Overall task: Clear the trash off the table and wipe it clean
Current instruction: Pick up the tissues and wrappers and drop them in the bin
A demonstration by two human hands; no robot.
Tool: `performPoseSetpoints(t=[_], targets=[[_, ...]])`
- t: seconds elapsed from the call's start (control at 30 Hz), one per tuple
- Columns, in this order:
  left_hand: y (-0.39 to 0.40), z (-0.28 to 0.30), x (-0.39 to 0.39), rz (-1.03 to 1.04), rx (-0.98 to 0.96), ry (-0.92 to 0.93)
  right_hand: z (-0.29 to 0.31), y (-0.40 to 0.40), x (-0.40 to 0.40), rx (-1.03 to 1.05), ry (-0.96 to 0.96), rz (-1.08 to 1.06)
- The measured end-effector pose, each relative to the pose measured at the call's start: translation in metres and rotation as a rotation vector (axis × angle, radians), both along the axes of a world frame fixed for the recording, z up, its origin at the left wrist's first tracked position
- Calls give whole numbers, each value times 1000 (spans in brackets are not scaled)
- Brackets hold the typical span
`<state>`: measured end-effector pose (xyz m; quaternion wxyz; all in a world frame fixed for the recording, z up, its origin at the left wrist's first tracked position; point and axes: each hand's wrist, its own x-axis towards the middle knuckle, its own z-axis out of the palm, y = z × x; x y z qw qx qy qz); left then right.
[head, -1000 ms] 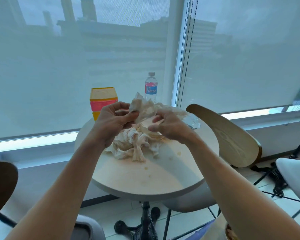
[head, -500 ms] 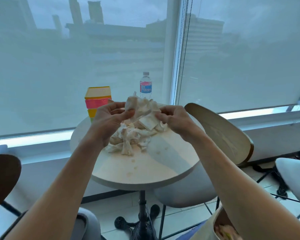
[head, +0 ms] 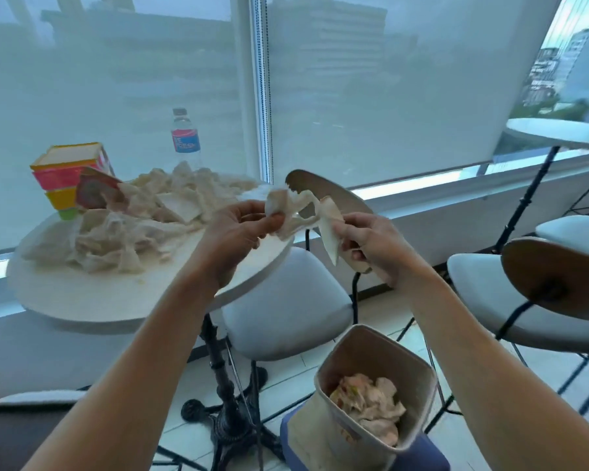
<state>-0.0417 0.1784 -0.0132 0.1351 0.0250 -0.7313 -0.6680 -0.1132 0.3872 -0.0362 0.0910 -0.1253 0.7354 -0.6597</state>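
- Trash, a crumpled tissue wad [head: 288,215], was stretched between both hands off the near edge of the desk [head: 92,300], above and to the side of the waste bin [head: 378,385] rather than over it.
- Left hand [head: 238,232] pinched one end of the wad; right hand [head: 371,246] pinched a flat paper piece [head: 330,232] at the other end, so each grip was clenched on trash.
- Letting go at that spot would probably have dropped the paper on the chair seat [head: 286,300] beside the bin or on the floor, since the bin's mouth looked narrow.
- The thin twisted strand joining the two ends looked likely to tear, shedding scraps.
- The tissue heap [head: 133,226] on the desk, far from the bin, awaited clearing; a careless grab could have knocked the water bottle [head: 184,141] or stacked coloured containers [head: 65,175] behind it.
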Motion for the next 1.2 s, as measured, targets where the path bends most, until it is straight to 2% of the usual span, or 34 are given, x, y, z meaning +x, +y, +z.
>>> performPoseSetpoints(t=[0.2,0.43,0.57,0.73,0.8,0.93,1.2], targets=[[76,-39,-3,-66,-64,-95,-84,73,15,192,-200,-13],[132,-116,6,-55,-119,-268,-155,108,35,377,-416,7],[143,-160,9,-29,-155,-391,-160,114,29,389,-385,-78],[145,-194,12,-49,-293,-520,-146,114,16,334,-296,-120],[141,-194,13,-61,-333,-544,-136,110,13,317,-271,-115],[125,-168,11,-53,-342,-471,-114,91,7,337,-210,-76],[65,-61,6,15,-450,-190,-46,9,-11,279,-6,104]])
